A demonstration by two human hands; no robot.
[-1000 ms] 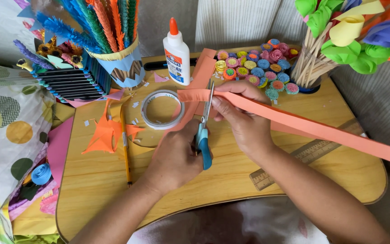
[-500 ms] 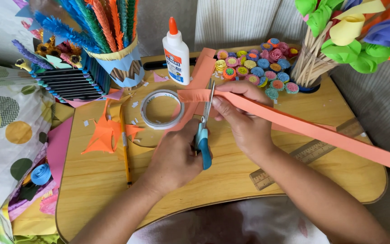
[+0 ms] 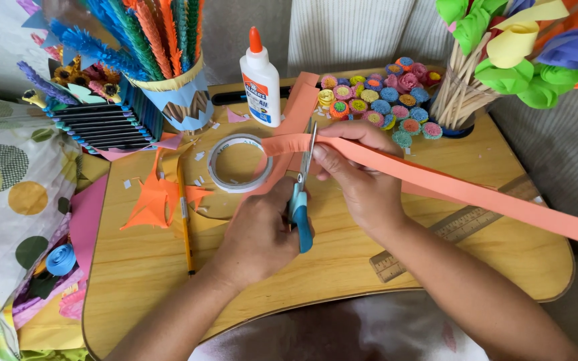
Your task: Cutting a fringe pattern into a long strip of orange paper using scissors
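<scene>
My left hand [image 3: 255, 234] grips blue-handled scissors [image 3: 300, 200], blades pointing away from me and set across a long orange paper strip [image 3: 449, 187]. My right hand [image 3: 359, 177] pinches that strip just right of the blades, thumb on top. The strip runs from the blades out past the right edge of the view. Its short left end [image 3: 282, 144] sticks out beyond the scissors, above a roll of clear tape [image 3: 217, 175].
On the wooden lap table [image 3: 342, 267] stand a white glue bottle [image 3: 260, 80], a pencil [image 3: 185, 220], orange paper scraps [image 3: 152, 200], a wooden ruler [image 3: 456, 227], rolled paper flowers [image 3: 382, 100], a cup of sticks with paper blooms [image 3: 463, 93] and a cup of fringed paper [image 3: 175, 93].
</scene>
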